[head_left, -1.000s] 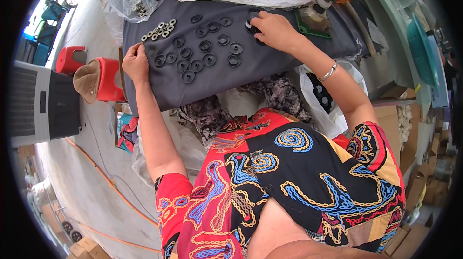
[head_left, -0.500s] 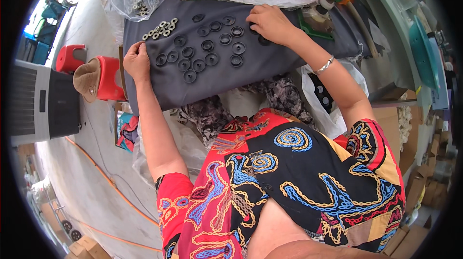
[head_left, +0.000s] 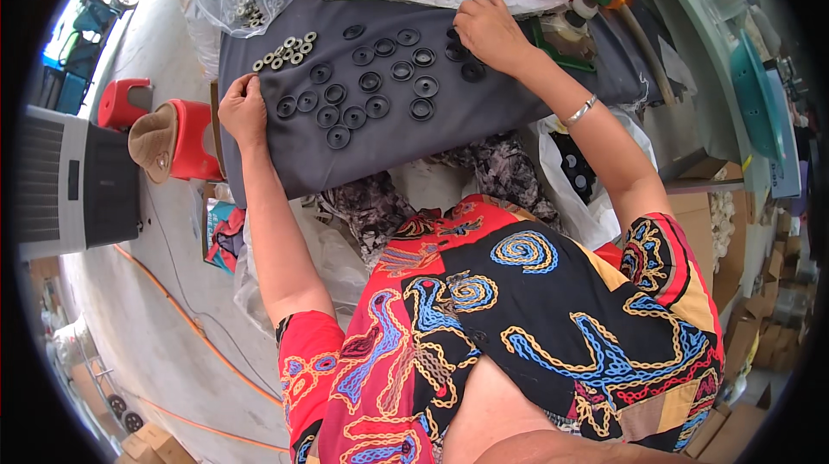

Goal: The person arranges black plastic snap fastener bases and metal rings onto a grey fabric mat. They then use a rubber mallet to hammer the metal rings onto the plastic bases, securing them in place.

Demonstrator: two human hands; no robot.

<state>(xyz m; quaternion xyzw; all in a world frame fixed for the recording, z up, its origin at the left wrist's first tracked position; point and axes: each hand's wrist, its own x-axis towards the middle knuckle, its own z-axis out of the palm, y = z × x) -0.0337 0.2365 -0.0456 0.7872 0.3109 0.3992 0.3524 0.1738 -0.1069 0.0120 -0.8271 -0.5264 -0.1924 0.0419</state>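
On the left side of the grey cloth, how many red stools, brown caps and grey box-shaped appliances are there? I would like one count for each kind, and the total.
Red stools: 2
Brown cap: 1
Grey box-shaped appliance: 1
Total: 4

Cloth [head_left: 484, 123]: spread over the work surface.
Rings [head_left: 371, 84]: in rows on it (mid-cloth).
Left hand [head_left: 244, 108]: left edge.
Right hand [head_left: 488, 30]: far right.
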